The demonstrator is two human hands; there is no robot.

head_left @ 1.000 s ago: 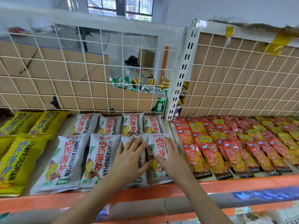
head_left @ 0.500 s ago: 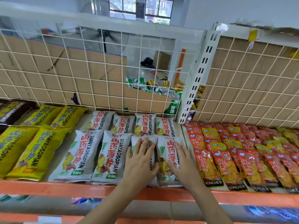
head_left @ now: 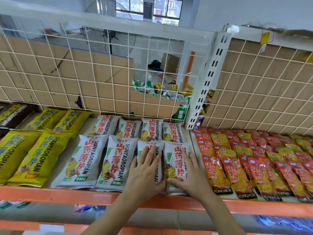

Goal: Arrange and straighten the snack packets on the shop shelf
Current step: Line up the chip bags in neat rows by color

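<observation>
White snack packets with red lettering lie flat in two rows on the shelf [head_left: 50, 194], which has an orange front lip. My left hand [head_left: 145, 170] rests palm down, fingers spread, on the third front packet [head_left: 156, 150]. My right hand [head_left: 189, 177] lies flat on the right side and lower end of the fourth front packet [head_left: 176, 160], thumb across its bottom. The two hands almost touch near the shelf lip. Two more front packets [head_left: 81, 161] [head_left: 115, 161] lie to the left, slightly slanted. The back row [head_left: 152, 129] holds several white packets.
Yellow packets [head_left: 39, 156] fill the shelf's left, dark ones [head_left: 11, 114] beyond them. Red and orange small packets [head_left: 254, 163] crowd the right section. A white wire grid [head_left: 101, 73] backed with cardboard closes the rear, and a slotted white upright [head_left: 208, 82] divides the sections. Drink cans [head_left: 169, 94] show behind.
The view has shifted so the shelf sits further right and lower. Both hands stay flat on the same two white packets; my right hand has slid down to the packet's lower end.
</observation>
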